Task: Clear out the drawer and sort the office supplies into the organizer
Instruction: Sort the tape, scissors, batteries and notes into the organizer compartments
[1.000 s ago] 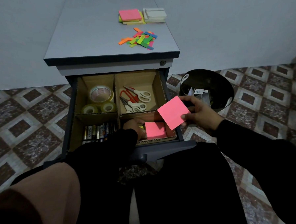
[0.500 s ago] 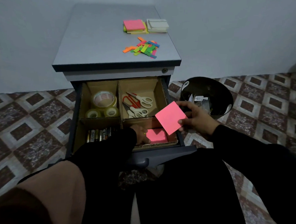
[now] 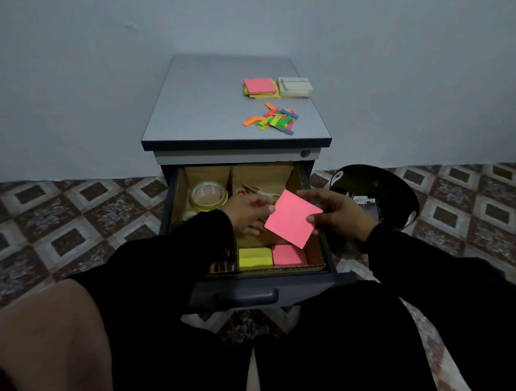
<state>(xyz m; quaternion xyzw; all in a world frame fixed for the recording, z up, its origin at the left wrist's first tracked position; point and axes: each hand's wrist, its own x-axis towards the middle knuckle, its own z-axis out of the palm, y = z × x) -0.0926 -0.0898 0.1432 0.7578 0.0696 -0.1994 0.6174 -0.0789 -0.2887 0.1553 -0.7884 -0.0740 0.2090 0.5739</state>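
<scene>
A grey pedestal's top drawer [image 3: 263, 294] is pulled out and holds a cardboard organizer [image 3: 296, 179]. My right hand [image 3: 339, 214] pinches a loose pink sticky note [image 3: 293, 219] above the drawer's right side. My left hand [image 3: 247, 212] is raised beside it, its fingertips touching the note's left corner. In the front right compartment lie a yellow pad [image 3: 255, 258] and a pink pad [image 3: 289, 255]. Tape rolls [image 3: 207, 194] fill the back left compartment. Scissors [image 3: 260, 191] and batteries [image 3: 220, 265] are mostly hidden by my arms.
On the cabinet top [image 3: 201, 108] lie a pink-and-yellow pad stack [image 3: 261, 88], a white pad stack [image 3: 295, 86] and several scattered coloured flags [image 3: 272, 120]. A black waste bin [image 3: 400, 191] with scraps stands on the tiled floor to the right.
My left hand has come up out of the front right compartment to the note, uncovering the yellow pad. My head has tilted up, so the cabinet sits lower in view.
</scene>
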